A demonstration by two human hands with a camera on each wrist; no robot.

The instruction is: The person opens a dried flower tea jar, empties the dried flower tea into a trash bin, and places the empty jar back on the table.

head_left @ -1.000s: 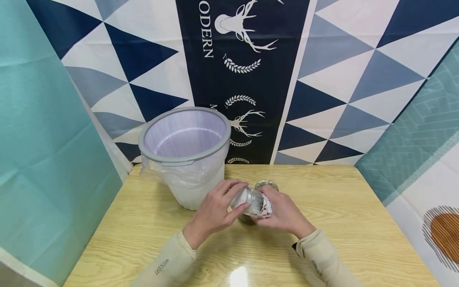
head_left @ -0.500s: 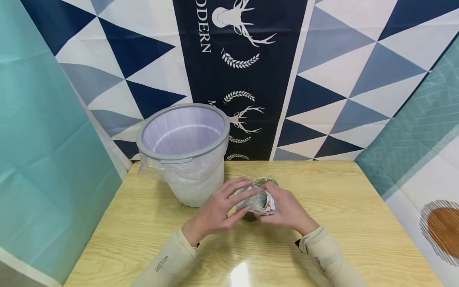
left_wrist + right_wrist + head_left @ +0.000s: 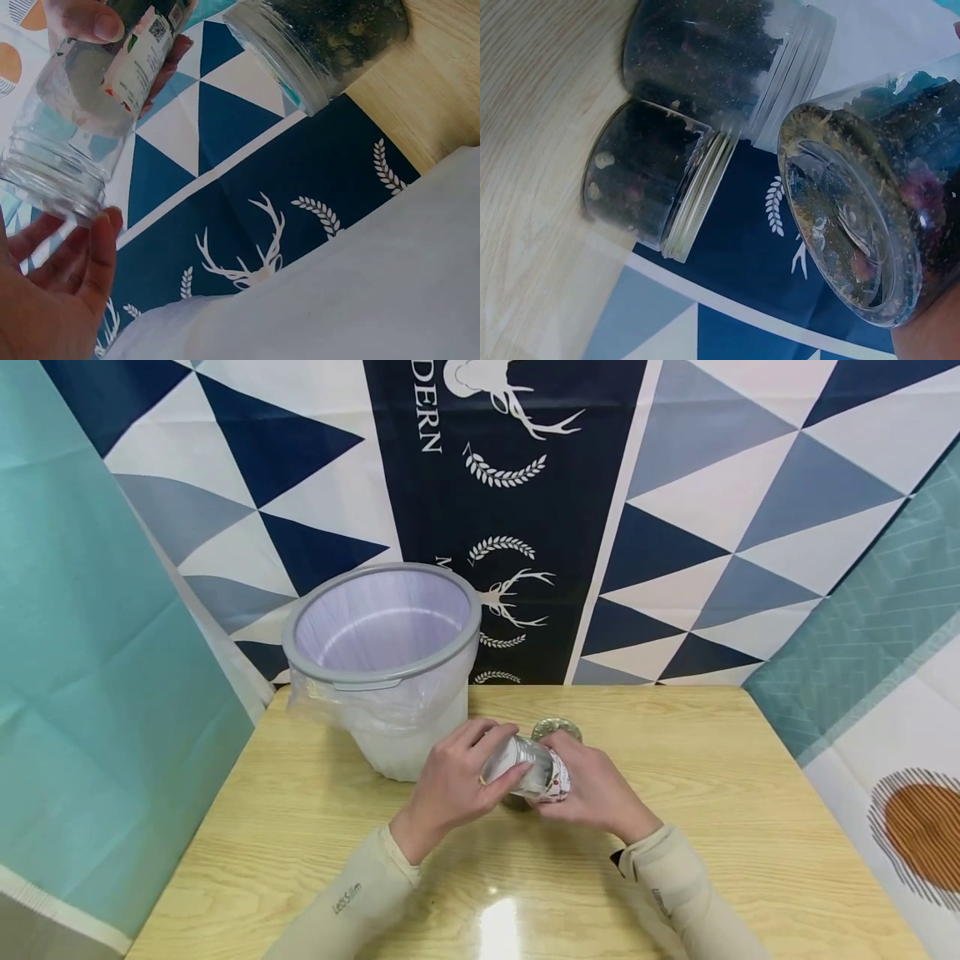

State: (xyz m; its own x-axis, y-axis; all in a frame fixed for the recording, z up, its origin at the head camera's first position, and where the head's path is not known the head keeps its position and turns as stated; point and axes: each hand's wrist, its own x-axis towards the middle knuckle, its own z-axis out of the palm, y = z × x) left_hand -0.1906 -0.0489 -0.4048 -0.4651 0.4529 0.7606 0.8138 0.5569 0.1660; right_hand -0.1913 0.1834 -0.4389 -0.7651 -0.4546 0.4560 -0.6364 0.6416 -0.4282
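My right hand (image 3: 596, 789) grips a clear jar (image 3: 528, 768) with a printed label, tilted so its threaded end points left. Dark dried leaves and pinkish bits fill the jar's base (image 3: 855, 217) in the right wrist view. My left hand (image 3: 453, 781) has its thumb and fingers on either side of the threaded end; its fingertips (image 3: 105, 225) show right at that rim in the left wrist view. Behind and below stand a jar with a gold-coloured lid (image 3: 557, 727) and a wider jar (image 3: 705, 60) with dark dried contents, partly hidden by the hands.
A tall bin (image 3: 397, 735) with a grey rim and plastic liner stands behind my left hand on the wooden table (image 3: 300, 860). Patterned cloth (image 3: 517, 527) hangs behind the table, with a teal cloth (image 3: 150, 693) at the left.
Half a second ago the left fingers were spread over the jar's end; now the thumb and fingers hold its sides again. The right hand keeps its grip. The head view has shifted slightly.
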